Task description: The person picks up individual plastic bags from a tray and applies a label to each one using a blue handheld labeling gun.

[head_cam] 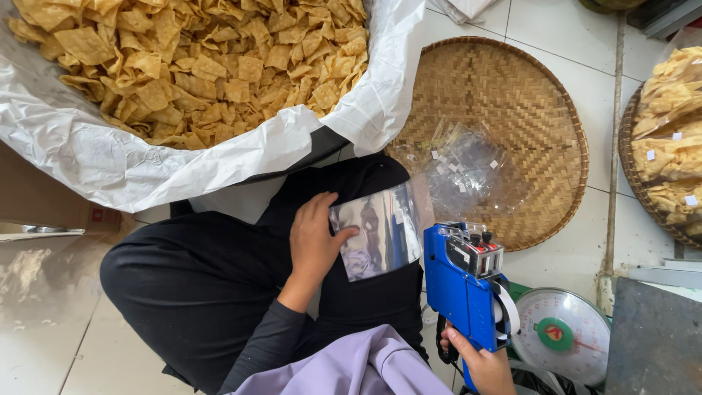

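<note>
My left hand [316, 238] presses a clear plastic bag [380, 230] flat against my black-trousered thigh, thumb on its left edge. In my right hand [482, 362] I grip the handle of a blue label gun [464, 281], whose head sits just right of the bag's lower corner. A loose pile of clear plastic bags [468, 172] with small white labels lies on a round woven tray [545, 110] just beyond the gun.
A big white-lined sack [183, 157] of yellow chips fills the upper left. At the right edge, a second woven tray [629, 157] holds packed chip bags. A dial kitchen scale [563, 333] stands at lower right on white floor tiles [51, 314].
</note>
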